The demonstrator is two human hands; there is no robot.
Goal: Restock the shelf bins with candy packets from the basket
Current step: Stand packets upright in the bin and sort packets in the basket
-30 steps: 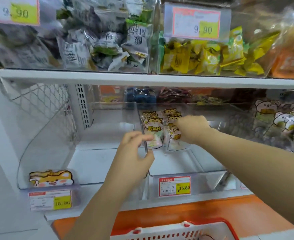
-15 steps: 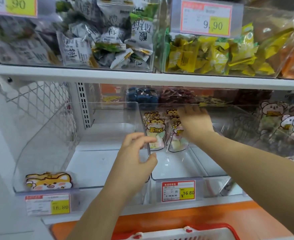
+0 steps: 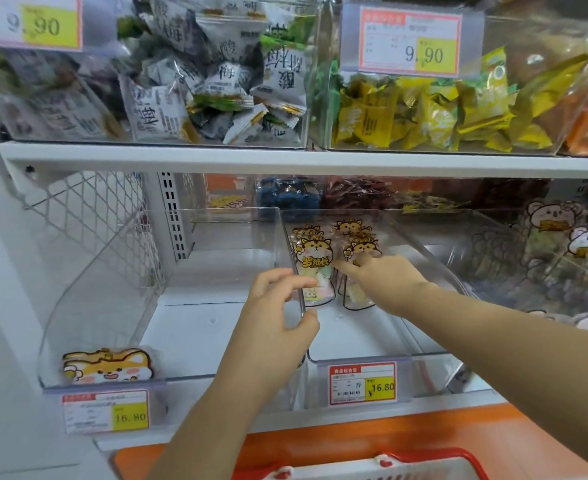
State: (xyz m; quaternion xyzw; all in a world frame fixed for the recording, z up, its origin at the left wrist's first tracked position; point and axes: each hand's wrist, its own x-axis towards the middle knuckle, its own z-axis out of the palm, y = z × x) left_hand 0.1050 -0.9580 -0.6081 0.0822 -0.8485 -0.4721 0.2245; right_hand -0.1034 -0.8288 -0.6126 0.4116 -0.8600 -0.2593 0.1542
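Observation:
Several clear candy packets (image 3: 312, 261) printed with a cartoon hamster stand at the back of the middle clear bin (image 3: 355, 355). My right hand (image 3: 386, 282) reaches into that bin, its straight fingers touching the front of the right-hand packets. My left hand (image 3: 278, 317) grips the bin's left wall, fingers over the top edge and thumb on the inner side. The red and white basket (image 3: 372, 467) shows only its rim at the bottom edge; its contents are hidden.
The left bin (image 3: 112, 306) holds one flat hamster packet (image 3: 107, 367) at its front. A bin of bear-printed packets (image 3: 562, 244) stands to the right. The upper shelf (image 3: 285, 159) carries full bins. Price tags (image 3: 362, 384) hang on the bin fronts.
My right hand has drawn back from the packets' tops and dropped lower, its fingers now straight against their fronts. My left hand keeps its hold on the bin wall.

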